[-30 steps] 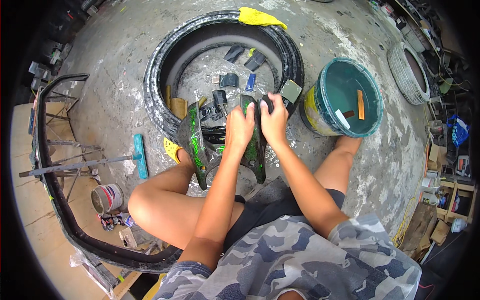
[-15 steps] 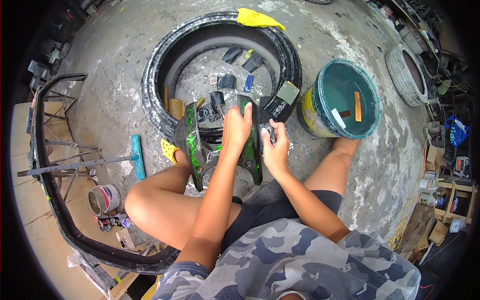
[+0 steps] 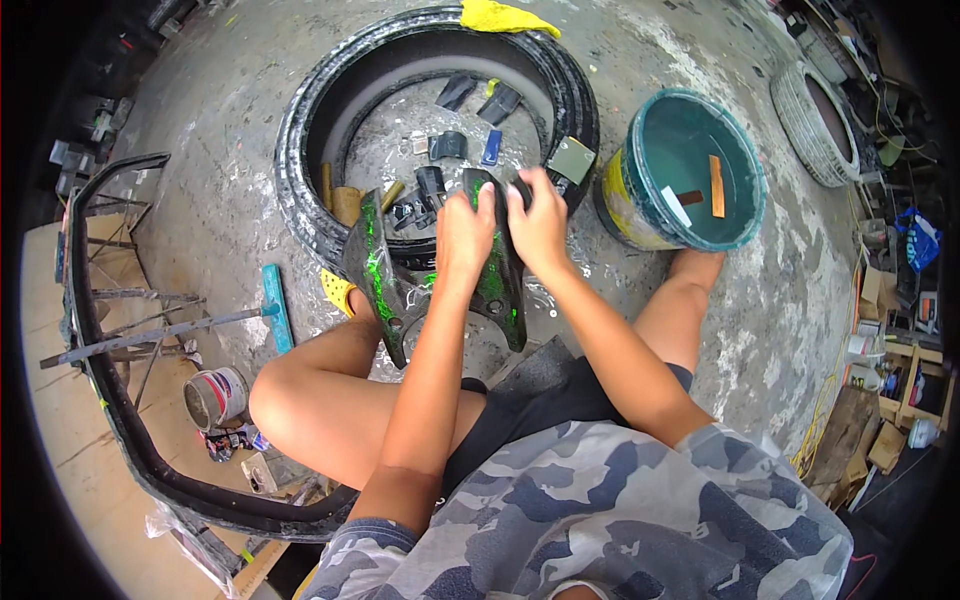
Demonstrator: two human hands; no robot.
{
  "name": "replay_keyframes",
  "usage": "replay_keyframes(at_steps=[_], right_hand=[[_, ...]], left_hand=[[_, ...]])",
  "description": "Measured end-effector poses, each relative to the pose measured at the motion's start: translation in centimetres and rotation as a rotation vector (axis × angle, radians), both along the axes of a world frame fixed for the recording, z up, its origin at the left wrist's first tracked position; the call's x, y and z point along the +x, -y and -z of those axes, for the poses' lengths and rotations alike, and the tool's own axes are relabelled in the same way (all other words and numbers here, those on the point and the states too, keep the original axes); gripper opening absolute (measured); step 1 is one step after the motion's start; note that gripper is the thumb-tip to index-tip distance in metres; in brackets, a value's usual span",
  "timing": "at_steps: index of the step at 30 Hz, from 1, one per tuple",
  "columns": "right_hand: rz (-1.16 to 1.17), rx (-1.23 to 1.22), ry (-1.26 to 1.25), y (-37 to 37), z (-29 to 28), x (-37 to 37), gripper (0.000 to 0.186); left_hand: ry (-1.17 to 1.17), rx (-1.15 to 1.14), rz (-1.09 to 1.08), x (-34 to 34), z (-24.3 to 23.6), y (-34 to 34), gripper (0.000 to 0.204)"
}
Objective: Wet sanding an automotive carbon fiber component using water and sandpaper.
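A black, fork-shaped moulded part (image 3: 500, 275) with bright green patches leans against the near side of a tyre (image 3: 300, 120), between my legs. My left hand (image 3: 465, 235) is wrapped round its right prong, thumb lying along the top. Beside that prong's outer edge, my right hand (image 3: 540, 225) is closed, fingertips and thumb against the upper end. A small dark piece shows partly between its fingers; its kind is hidden. Inside the tyre lie several dark curved pieces (image 3: 448, 146), a blue block (image 3: 491, 147) and brown cylinders (image 3: 346, 201).
A green bucket (image 3: 745, 140) of water with floating strips stands right of the tyre. A yellow cloth (image 3: 505, 17) hangs over the far rim, and a grey-green block (image 3: 571, 160) sits on the tyre. Left are a teal squeegee (image 3: 276, 305), a small pail (image 3: 215, 397) and a long black trim (image 3: 130, 440).
My right hand has moved up and away from me along the prong's outer edge, with the dark piece now mostly covered. My left hand keeps its hold. The whole view has shifted slightly.
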State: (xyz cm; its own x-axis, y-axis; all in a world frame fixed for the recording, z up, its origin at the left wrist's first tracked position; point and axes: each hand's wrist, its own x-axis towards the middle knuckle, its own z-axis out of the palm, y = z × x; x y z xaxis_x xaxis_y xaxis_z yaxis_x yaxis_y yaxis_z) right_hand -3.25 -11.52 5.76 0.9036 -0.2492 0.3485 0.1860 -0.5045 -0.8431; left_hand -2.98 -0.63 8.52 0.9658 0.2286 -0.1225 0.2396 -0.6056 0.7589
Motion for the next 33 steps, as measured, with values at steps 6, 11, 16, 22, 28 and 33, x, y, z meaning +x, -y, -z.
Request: replay_keyframes(at_steps=[6,11,16,22,28,33], right_hand=[[-0.05,0.459,-0.239,-0.3,1.1,-3.8,0.023],[-0.005,-0.002,-0.101,0.1,0.6,1.8,0.025],[-0.04,0.362,-0.21,-0.2,0.9,-5.0,0.023],[0.01,-0.042,-0.08,0.7,0.1,1.7,0.021],[-0.048,0.001,-0.075,0.0,-0.4,-3.1,0.02],[-0.029,-0.111,-0.063,0.4,-0.5,0.0,0.023]], left_hand=[[0.03,0.012,-0.005,-0.1,0.7,-0.5,0.049],[-0.042,-0.001,0.006,0.1,-0.7,0.1,0.048],[0.024,-0.002,0.001,-0.2,0.7,-0.3,0.045],[-0.034,-0.053,-0.002,0.2,0.2,0.4,0.047],[0.025,-0.055,-0.031,-0.5,0.4,-0.4,0.049],[0.015,-0.053,-0.009,-0.8,-0.3,0.2,0.05]])
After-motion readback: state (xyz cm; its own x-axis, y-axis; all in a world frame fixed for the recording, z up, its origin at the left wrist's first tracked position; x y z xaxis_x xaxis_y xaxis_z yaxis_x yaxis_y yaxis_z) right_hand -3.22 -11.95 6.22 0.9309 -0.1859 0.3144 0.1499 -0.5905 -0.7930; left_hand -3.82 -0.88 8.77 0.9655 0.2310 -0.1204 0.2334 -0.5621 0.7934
